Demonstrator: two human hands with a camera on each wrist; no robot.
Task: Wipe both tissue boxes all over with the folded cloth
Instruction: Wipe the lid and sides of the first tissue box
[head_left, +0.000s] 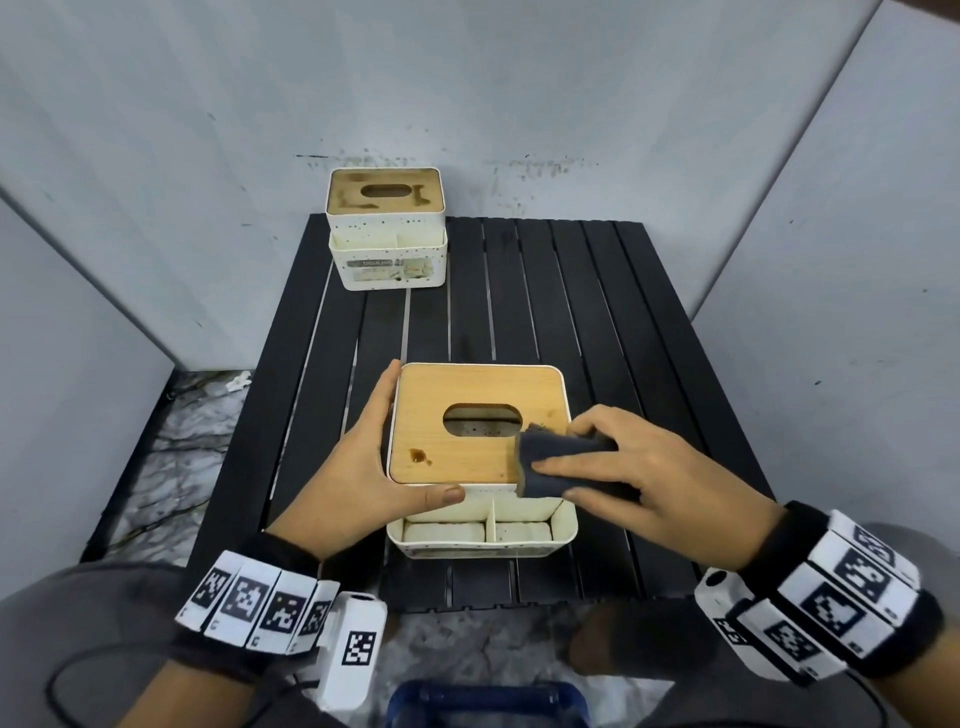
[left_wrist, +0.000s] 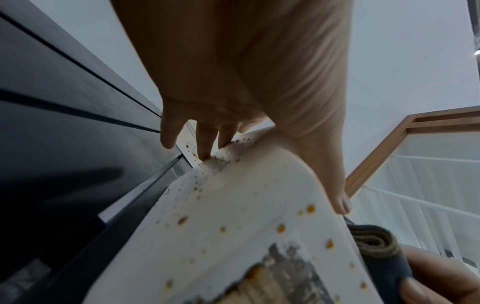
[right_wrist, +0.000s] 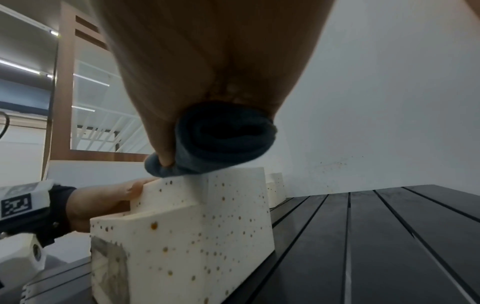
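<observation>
The near tissue box (head_left: 478, 452) is white with a wooden lid, an oval slot and a brown stain near the lid's front left. My left hand (head_left: 371, 457) braces its left front corner, fingers flat along the side and thumb along the front edge. My right hand (head_left: 560, 450) grips the folded dark cloth (head_left: 550, 487) and presses it on the lid's front right corner. From the right wrist, the cloth (right_wrist: 223, 139) sits on the speckled box (right_wrist: 207, 236). The far tissue box (head_left: 387, 228), its lid smeared, stands at the table's back left.
The black slatted table (head_left: 571, 312) is boxed in by grey walls at the back and both sides. Marbled floor (head_left: 171, 447) shows past its left edge. A blue object (head_left: 488, 701) lies below the table's near edge.
</observation>
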